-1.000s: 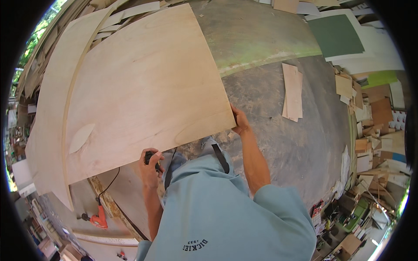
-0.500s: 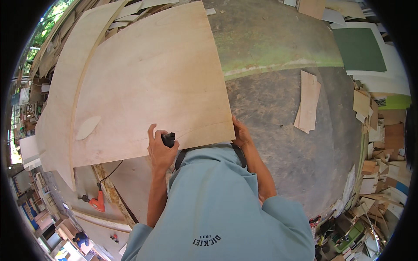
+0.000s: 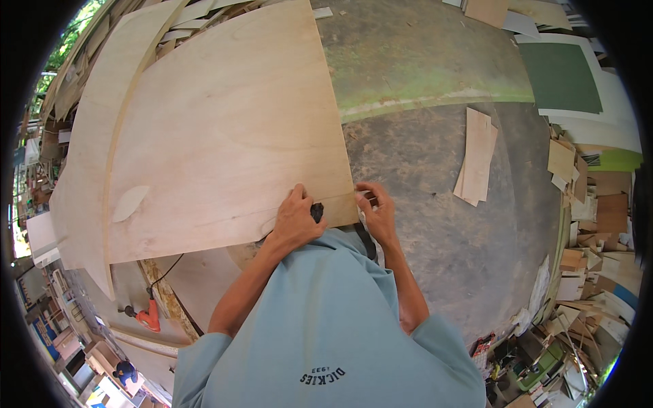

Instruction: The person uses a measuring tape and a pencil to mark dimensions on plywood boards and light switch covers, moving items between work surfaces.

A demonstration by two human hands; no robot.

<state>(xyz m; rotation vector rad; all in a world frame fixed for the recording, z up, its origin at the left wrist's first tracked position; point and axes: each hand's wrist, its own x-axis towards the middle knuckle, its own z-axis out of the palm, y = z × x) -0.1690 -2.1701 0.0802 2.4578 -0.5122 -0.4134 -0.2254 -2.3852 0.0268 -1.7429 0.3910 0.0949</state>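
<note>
Plywood: large pale plywood sheet [image 3: 218,129] over concrete floor [image 3: 435,204].
Left hand [image 3: 296,221]: gripping small black tool [image 3: 317,212].
Right hand [image 3: 376,211]: fingers curled on sheet's corner.

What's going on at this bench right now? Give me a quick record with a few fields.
Setting: cluttered woodworking shop seen from above
Main piece: large plywood sheet lying on a round worktable
Left hand: resting on the sheet's near corner, closed around a small black tool
Right hand: at the sheet's right edge near that corner, fingers curled on the edge
Nearby: small plywood offcuts on the table; orange power drill lower left
</note>
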